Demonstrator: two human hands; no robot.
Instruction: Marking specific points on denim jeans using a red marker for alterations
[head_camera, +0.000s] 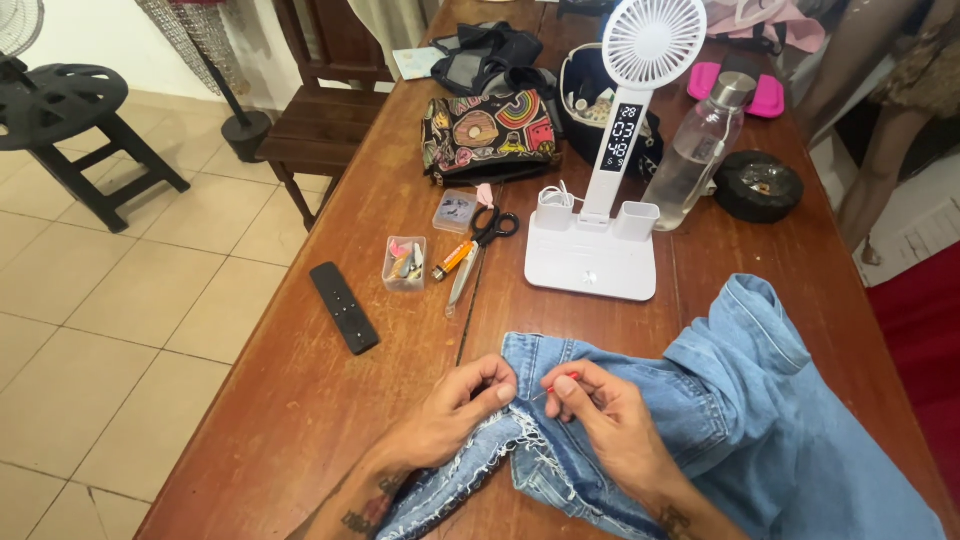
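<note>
A blue denim garment (740, 400) with a frayed edge lies on the wooden table (300, 400) at the near right. My left hand (455, 410) pinches the frayed denim edge at its fingertips. My right hand (610, 420) holds a small red-tipped tool (562, 380) between thumb and finger, right beside the left fingertips, over the same edge. Both hands rest on the fabric.
Behind the denim stands a white desk fan with a tray base (600, 250). Scissors (478, 250), an orange lighter (452, 260), a small clear box (404, 263), a black remote (344, 307), a patterned pouch (488, 135), a bottle (695, 150) and a black tape roll (757, 185) lie around.
</note>
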